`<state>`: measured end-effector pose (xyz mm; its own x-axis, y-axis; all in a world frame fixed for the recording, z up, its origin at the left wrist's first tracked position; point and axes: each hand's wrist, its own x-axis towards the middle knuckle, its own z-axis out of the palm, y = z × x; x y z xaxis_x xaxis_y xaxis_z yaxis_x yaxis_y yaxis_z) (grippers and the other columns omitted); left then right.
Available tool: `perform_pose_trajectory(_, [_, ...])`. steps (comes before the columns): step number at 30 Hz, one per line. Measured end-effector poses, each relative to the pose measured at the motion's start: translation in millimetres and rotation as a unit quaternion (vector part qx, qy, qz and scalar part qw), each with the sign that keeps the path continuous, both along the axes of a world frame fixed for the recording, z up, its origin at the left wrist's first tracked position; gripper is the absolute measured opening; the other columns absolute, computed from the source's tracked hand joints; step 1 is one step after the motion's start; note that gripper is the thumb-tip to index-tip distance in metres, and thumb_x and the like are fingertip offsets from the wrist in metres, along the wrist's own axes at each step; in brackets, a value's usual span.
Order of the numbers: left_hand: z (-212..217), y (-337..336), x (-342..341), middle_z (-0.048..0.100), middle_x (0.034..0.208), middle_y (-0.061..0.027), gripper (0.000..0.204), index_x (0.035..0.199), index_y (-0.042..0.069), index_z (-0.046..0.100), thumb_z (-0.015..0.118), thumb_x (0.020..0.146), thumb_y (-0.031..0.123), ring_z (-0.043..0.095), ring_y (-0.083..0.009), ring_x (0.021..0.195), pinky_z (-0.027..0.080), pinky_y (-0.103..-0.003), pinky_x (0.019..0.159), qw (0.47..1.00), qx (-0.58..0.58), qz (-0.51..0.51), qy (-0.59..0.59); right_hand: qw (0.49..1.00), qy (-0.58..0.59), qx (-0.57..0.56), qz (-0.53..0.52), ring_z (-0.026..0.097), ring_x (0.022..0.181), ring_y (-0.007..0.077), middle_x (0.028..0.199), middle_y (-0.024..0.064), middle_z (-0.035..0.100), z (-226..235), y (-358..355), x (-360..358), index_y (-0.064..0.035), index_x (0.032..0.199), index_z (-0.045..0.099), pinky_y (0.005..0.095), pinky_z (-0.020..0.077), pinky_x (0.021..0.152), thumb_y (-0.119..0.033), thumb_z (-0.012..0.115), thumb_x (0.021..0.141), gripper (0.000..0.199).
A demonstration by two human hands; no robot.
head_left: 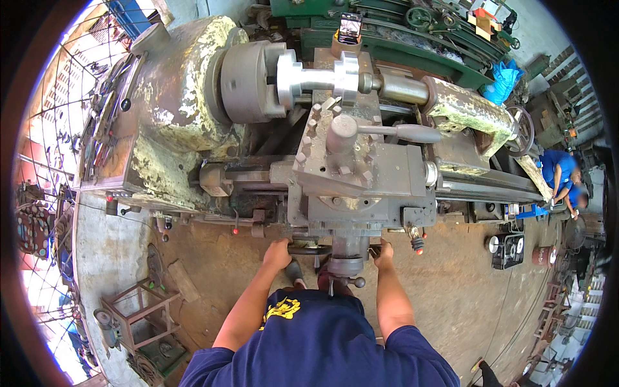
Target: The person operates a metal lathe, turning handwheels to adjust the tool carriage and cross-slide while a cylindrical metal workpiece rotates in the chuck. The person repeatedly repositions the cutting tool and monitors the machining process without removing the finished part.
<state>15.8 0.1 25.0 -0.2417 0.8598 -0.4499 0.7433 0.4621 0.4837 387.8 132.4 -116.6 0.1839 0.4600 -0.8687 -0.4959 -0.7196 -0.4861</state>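
Note:
At the front of a large worn lathe, my left hand is closed on the left side of a dark handwheel. My right hand grips the same wheel's rim at its right side. Above the wheel sits the carriage with a square tool post, whose clamping lever points right. Just behind the tool post, a shiny turned metal workpiece with two wide flanges runs between the chuck and the tailstock centre. A small crank handle juts toward my body.
The paint-chipped headstock stands left, the tailstock with its handwheel right. A phone stands behind the workpiece. A green machine lies beyond. Far right, people in blue work. A metal frame stand is lower left.

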Motion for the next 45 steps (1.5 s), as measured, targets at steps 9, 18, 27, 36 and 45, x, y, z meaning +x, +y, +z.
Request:
perform_pose_trajectory(9, [-4.3, -0.3, -1.4, 0.066, 0.106, -0.0248, 0.041, 0.113, 0.004, 0.066, 0.064, 0.072, 0.005, 0.062, -0.0412, 0.105, 0.051, -0.045, 0.092, 1.000, -0.008, 0.001, -0.026, 0.960, 0.171, -0.056, -0.216, 0.053, 0.107, 0.0344, 0.116, 0.0173, 0.051, 8.4, 3.8, 22.9, -0.0035, 0.113, 0.044, 0.0540, 0.0401, 0.097, -0.034, 0.060, 0.089, 0.043])
perform_pose_trajectory(18, [-12.8, -1.5, -16.7, 0.066, 0.108, -0.0242, 0.046, 0.117, 0.007, 0.065, 0.067, 0.071, 0.008, 0.062, -0.0397, 0.105, 0.051, -0.045, 0.091, 0.995, -0.003, 0.011, -0.099, 0.962, 0.165, -0.065, -0.208, 0.054, 0.110, 0.0326, 0.120, 0.0172, 0.053, 16.0, 0.8, 22.5, -0.0033, 0.116, 0.045, 0.0510, 0.0407, 0.098, -0.034, 0.059, 0.089, 0.043])
perform_pose_trajectory(27, [-15.9, -3.3, -11.2, 0.066, 0.107, -0.0258, 0.046, 0.118, 0.008, 0.064, 0.065, 0.072, 0.007, 0.062, -0.0422, 0.104, 0.051, -0.047, 0.091, 0.997, -0.002, 0.017, -0.075, 0.964, 0.171, -0.048, -0.198, 0.049, 0.118, 0.0329, 0.125, 0.0190, 0.051, 12.6, -1.0, 24.2, -0.0024, 0.122, 0.043, 0.0510, 0.0361, 0.104, -0.035, 0.060, 0.088, 0.050])
perform_pose_trajectory(36, [-20.0, -3.2, -8.9, 0.064, 0.109, -0.0277, 0.047, 0.119, 0.010, 0.063, 0.066, 0.072, 0.007, 0.062, -0.0422, 0.105, 0.051, -0.047, 0.091, 0.998, -0.018, 0.020, -0.058, 0.965, 0.178, -0.047, -0.188, 0.041, 0.132, 0.0347, 0.140, 0.0197, 0.043, 14.3, -2.4, 28.7, 0.0011, 0.127, 0.042, 0.0521, 0.0338, 0.108, -0.034, 0.058, 0.089, 0.054])
perform_pose_trajectory(45, [-13.8, -3.7, -6.2, 0.064, 0.109, -0.0277, 0.045, 0.118, 0.008, 0.064, 0.065, 0.073, 0.006, 0.062, -0.0419, 0.105, 0.051, -0.047, 0.092, 0.998, -0.017, 0.021, -0.051, 0.971, 0.176, -0.052, -0.153, 0.042, 0.133, 0.0352, 0.147, 0.0187, 0.039, 23.3, -1.5, 27.4, 0.0008, 0.135, 0.038, 0.0525, 0.0332, 0.109, -0.034, 0.053, 0.092, 0.057])
